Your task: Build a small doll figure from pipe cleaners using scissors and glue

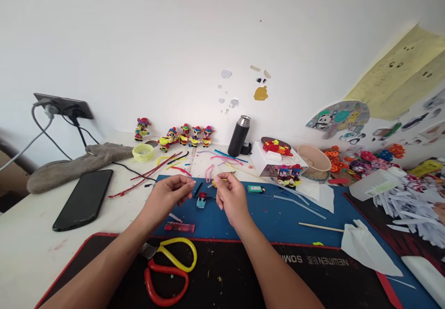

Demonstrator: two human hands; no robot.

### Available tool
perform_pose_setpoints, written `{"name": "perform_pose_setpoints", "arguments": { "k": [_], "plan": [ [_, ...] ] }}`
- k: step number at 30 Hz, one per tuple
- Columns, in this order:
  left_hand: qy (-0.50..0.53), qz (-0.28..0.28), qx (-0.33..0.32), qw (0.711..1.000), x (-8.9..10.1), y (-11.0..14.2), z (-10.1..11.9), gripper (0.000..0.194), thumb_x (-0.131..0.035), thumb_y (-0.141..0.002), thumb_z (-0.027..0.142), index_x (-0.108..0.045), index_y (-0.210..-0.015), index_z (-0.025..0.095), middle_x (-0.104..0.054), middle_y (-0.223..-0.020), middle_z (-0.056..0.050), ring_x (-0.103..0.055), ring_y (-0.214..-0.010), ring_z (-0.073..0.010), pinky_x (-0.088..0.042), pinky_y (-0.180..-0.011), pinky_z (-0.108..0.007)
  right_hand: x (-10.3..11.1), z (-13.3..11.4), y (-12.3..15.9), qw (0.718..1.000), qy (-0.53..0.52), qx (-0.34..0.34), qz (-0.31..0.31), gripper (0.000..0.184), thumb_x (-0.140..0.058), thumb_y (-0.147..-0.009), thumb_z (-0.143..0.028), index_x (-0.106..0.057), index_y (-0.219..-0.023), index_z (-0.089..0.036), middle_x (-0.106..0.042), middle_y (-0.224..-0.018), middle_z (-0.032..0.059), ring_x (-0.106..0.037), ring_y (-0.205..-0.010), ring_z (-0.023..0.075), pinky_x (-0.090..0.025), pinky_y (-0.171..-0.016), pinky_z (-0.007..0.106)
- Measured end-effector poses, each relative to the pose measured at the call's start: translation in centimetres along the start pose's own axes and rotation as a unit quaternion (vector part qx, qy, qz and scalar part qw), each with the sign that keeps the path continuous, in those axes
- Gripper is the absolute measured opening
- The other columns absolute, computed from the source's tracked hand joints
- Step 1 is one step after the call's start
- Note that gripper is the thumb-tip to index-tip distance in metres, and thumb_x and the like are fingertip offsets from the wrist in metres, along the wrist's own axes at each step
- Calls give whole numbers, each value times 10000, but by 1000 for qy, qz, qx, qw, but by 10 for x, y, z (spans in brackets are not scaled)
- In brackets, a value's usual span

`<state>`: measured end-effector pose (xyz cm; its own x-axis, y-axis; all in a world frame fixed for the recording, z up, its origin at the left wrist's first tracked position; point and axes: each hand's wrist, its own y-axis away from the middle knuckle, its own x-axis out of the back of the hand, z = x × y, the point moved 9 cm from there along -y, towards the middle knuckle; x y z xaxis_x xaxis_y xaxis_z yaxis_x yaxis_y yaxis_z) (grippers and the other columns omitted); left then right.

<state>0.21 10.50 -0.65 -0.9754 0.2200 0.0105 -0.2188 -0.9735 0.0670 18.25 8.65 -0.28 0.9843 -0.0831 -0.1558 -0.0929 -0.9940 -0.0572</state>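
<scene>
My left hand is closed in a pinch above the blue mat; whatever its fingertips hold is too small to make out. Across a narrow gap, my right hand pinches a small yellow piece, mostly hidden by the fingers. Between and just below the hands is a small light-blue figure part with red and black on top. A short black strip lies behind it. Closer to me are a pink lighter and scissors with one yellow and one red handle.
Several colourful figurines stand along the wall. A black flask rises behind thin coloured strands. At left lie a phone and driftwood. To the right are a white box, a wooden stick and paper strips.
</scene>
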Motion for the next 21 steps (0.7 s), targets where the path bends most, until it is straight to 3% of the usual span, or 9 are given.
{"name": "perform_pose_setpoints", "arguments": {
  "k": [10, 21],
  "plan": [
    [10, 15, -16, 1000, 9, -6, 2, 448, -849, -705, 605, -684, -784, 196, -649, -616, 28, -502, -525, -123, -416, -516, -244, 17, 8, 20, 999, 21, -1, 44, 447, -737, -845, -622, -576, -904, -209, -398, -496, -123, -329, -338, 62, -248, -352, 206],
    [0, 26, -22, 999, 13, -6, 4, 471, -832, -693, 631, -697, -785, 190, -654, -629, 6, -522, -542, -134, -415, -495, -239, 96, 14, 53, 990, 67, -31, 120, 468, -760, -825, -619, -591, -921, -193, -351, -482, -133, -314, -350, 68, -232, -379, 212]
  ]
}}
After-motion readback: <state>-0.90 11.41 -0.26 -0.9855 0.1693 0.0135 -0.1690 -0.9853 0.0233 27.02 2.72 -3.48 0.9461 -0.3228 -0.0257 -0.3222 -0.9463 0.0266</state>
